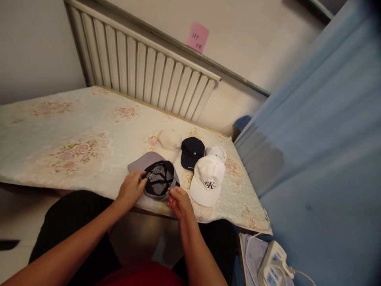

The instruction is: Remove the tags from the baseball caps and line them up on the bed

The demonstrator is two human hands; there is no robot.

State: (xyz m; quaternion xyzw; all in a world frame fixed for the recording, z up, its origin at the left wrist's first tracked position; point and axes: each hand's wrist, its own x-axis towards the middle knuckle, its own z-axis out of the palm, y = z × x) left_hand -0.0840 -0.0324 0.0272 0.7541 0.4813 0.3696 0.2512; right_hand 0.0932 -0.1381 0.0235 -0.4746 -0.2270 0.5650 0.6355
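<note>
Both hands grip a grey cap [154, 174] turned upside down at the near edge of a table: the left hand [131, 190] curls over its left rim with fingers tucked into the dark lining, while the right hand [178, 200] pinches the rim at the cap's lower right between thumb and fingertips. The cap's flat grey brim points away to the upper left; its open crown shows a black, soft-looking interior with a pale label. It rests on a quilted floral cloth [74, 131], pale green with pink rose motifs, that drapes over the table's front edge. Just beyond lie four more caps in a loose cluster: a beige cap [168, 143], a navy cap [192, 151], a white cap with a dark logo [207, 179] and a smaller white cap [216, 151] partly hidden behind it. The cloth's left stretch lies bare. A ribbed white radiator [143, 63] lines the wall behind, a pink note [198, 37] above it, and a blue curtain [321, 139] crowds the table's right side.
</note>
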